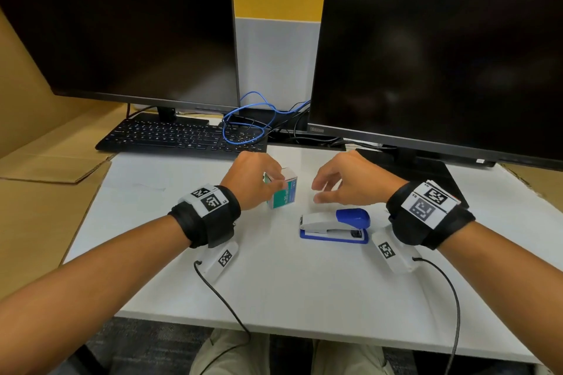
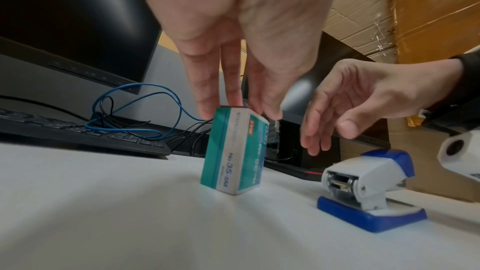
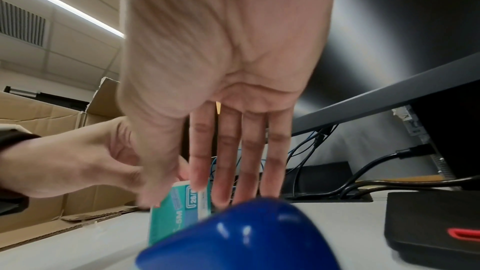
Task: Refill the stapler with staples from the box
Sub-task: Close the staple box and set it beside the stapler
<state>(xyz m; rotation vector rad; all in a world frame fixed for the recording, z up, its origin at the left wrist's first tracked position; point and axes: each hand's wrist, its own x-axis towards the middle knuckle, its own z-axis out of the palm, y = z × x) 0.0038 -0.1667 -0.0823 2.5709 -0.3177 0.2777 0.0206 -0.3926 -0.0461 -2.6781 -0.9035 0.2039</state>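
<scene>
The small teal-and-white cardboard staple box (image 1: 281,192) stands on end on the white tabletop (image 1: 274,277), tipped slightly, just beyond the left end of the blue-and-white plastic stapler (image 1: 335,225), which lies shut with nothing touching it. The left hand (image 1: 251,179) comes down on the box from above — fingertips (image 2: 207,108) on its top edge and far face, thumb on the near face, so it pinches the box. The right hand (image 1: 344,183) hovers just right of the box and just above the stapler, fingers spread and relaxed, holding nothing.

The step in hand looks like opening the box, with the refill hardly begun. To do it well, the left hand should steady the outer sleeve by its narrow sides, not squeeze the broad faces, or the inner tray will bind. The right hand can then push or draw the tray from one end — slowly and level, since staple strips tend to snap or spill. Keep the box low over the tabletop beside the stapler
</scene>
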